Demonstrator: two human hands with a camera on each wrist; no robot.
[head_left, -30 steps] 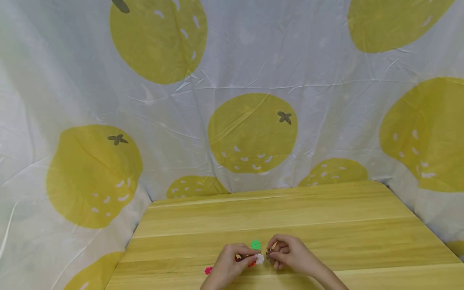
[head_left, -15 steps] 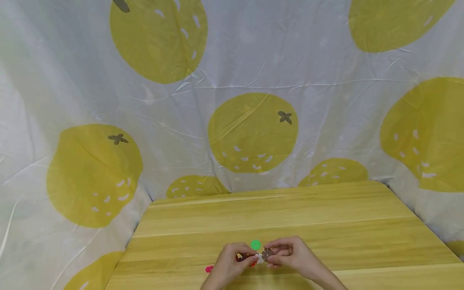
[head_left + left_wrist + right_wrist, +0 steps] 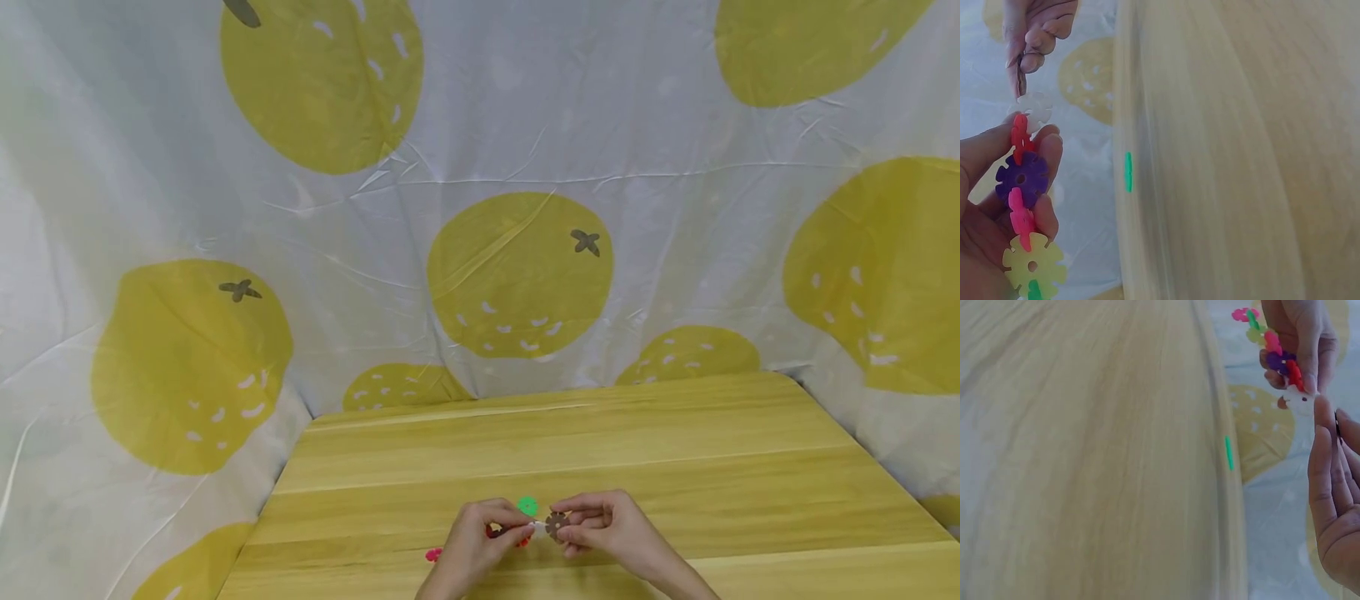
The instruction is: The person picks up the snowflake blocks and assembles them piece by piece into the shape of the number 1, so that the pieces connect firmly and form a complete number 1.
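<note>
My left hand [image 3: 480, 537] pinches a chain of slotted plastic discs near its white end. The left wrist view shows the white disc [image 3: 1035, 110], a red disc [image 3: 1020, 139], a purple disc [image 3: 1022, 179], a pink disc [image 3: 1021, 219] and a yellow disc [image 3: 1034, 261] linked edge to edge. A green one and another pink one follow in the right wrist view. Between thumb and fingers, my right hand [image 3: 611, 533] pinches a brown slotted disc [image 3: 557, 526]. Its edge is at the white disc; whether the slots are engaged I cannot tell.
A loose green disc [image 3: 528, 506] lies on the wooden table [image 3: 585, 433] just beyond the hands. A white cloth with yellow fruit prints [image 3: 517, 275] hangs behind the table and along its sides.
My right hand has brought the brown disc left to the white disc, turned its face more to view, then shifted slightly right. The white disc shows less of its face. My left hand stays nearly still.
</note>
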